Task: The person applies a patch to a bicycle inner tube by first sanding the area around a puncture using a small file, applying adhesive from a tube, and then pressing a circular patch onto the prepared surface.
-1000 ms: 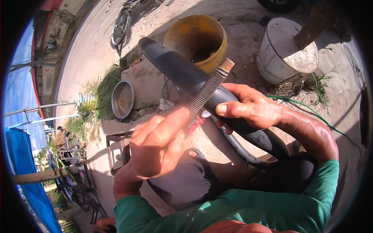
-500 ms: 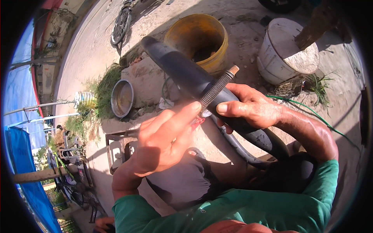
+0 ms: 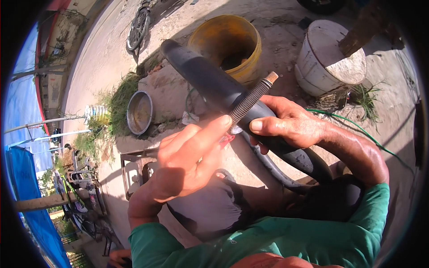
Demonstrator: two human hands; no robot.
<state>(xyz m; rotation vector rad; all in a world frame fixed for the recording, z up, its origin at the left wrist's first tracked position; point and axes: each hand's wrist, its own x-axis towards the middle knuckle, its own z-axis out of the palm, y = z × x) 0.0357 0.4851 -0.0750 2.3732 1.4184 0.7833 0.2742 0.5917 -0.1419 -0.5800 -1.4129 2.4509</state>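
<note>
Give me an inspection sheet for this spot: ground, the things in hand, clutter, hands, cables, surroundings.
Surface: bare sandy ground, sunlit, with grass tufts.
Job's things: black rubber inner tube with a threaded valve stem sticking up from it.
Clutter: yellow bucket, white drum with a wooden post in it, metal bowl, small metal frame.
Hands: right hand wrapped around the tube beside the stem; left hand pinching the stem's base with its fingertips.
Cables: green cord lying across the ground at right.
Surroundings: bicycle wheel at the top, blue sheeting at left.
</note>
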